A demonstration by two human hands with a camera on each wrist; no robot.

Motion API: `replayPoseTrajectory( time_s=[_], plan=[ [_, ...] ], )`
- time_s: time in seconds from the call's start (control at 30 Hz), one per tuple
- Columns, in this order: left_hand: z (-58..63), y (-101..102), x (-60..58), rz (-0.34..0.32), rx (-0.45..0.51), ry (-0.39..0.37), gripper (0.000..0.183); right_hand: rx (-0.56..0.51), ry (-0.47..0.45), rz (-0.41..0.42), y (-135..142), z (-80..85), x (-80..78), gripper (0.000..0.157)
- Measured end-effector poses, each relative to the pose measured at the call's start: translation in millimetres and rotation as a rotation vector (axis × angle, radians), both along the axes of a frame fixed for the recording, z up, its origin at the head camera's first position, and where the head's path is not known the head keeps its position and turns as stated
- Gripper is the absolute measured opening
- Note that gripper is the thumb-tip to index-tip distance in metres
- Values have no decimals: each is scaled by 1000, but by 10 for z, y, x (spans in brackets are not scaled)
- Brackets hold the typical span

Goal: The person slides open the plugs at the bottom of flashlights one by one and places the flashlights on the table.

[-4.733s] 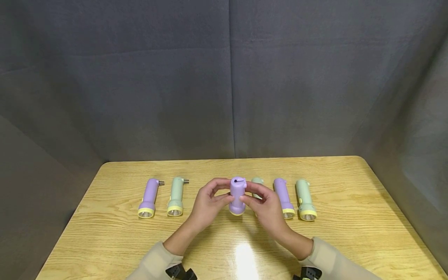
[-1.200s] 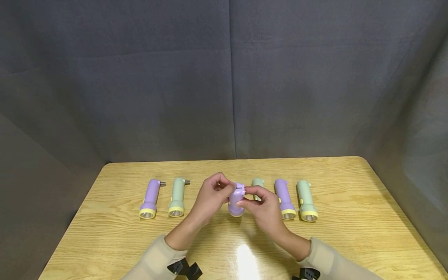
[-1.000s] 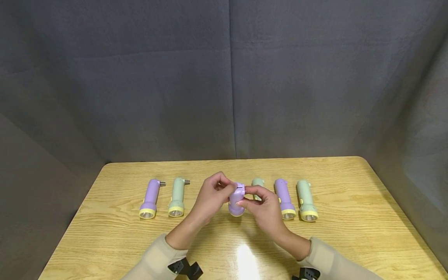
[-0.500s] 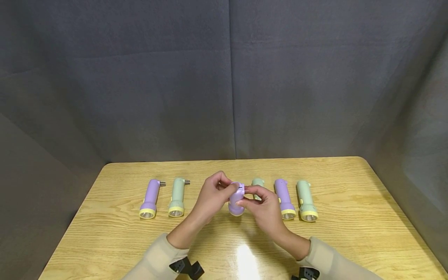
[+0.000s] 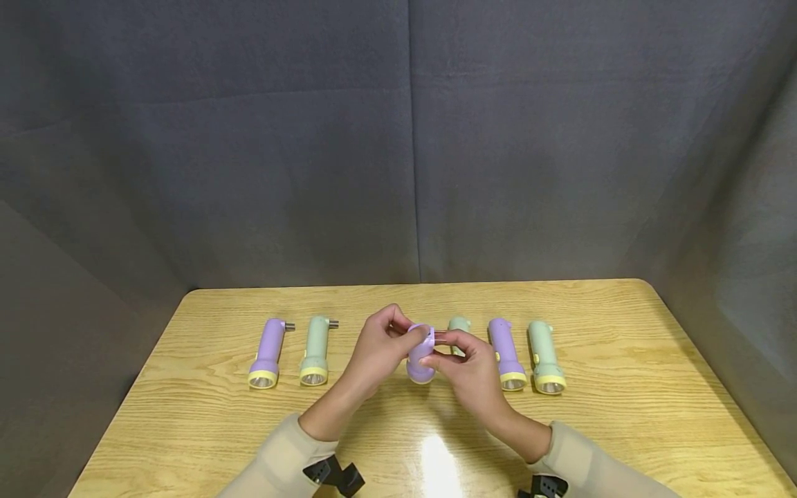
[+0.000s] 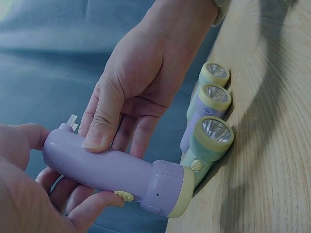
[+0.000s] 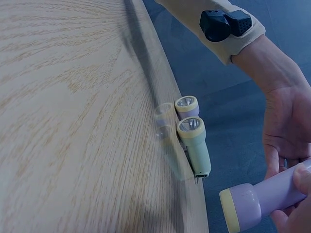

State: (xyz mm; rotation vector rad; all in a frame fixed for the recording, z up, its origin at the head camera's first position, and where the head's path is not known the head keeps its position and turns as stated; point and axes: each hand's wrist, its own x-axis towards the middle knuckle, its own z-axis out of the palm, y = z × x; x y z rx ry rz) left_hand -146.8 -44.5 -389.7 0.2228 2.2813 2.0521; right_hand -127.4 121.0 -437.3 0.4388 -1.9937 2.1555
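Note:
A purple flashlight [image 5: 420, 364] with a pale yellow rim is held above the table between both hands, lamp end down in the head view. My left hand [image 5: 376, 356] grips its left side, the thumb pressed over the slot in its end cap. My right hand [image 5: 471, 370] pinches the body from the right with thumb and fingers. Two metal plug prongs [image 6: 72, 122] stick out sideways from the cap, toward the right hand. The left wrist view shows a yellow switch [image 6: 124, 195] on the body, with a left fingertip touching it.
Left on the wooden table [image 5: 205, 415] lie a purple flashlight [image 5: 268, 349] and a green flashlight [image 5: 315, 349], prongs out. To the right lie another purple flashlight [image 5: 504, 349], a green one [image 5: 544, 353] and a second green one [image 5: 459, 324], partly behind the right hand. Grey curtains surround the table.
The left thumb has moved onto the end cap and slid right across its slot. Prongs now project from the cap's side, unseen in the oldest frame. The right hand has barely moved lately.

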Motion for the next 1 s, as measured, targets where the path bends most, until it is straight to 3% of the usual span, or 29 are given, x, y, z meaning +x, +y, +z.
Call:
replayPoseTrajectory(
  time_s=[0.5,1.0],
  plan=[
    [1,-31,-31,-40,10,-23,22,18,-2,-10,16,-8,-21,24],
    [-10,-160,-64,-153,-57,71,15,3,35,6,31,15,-37,24]
  ],
)
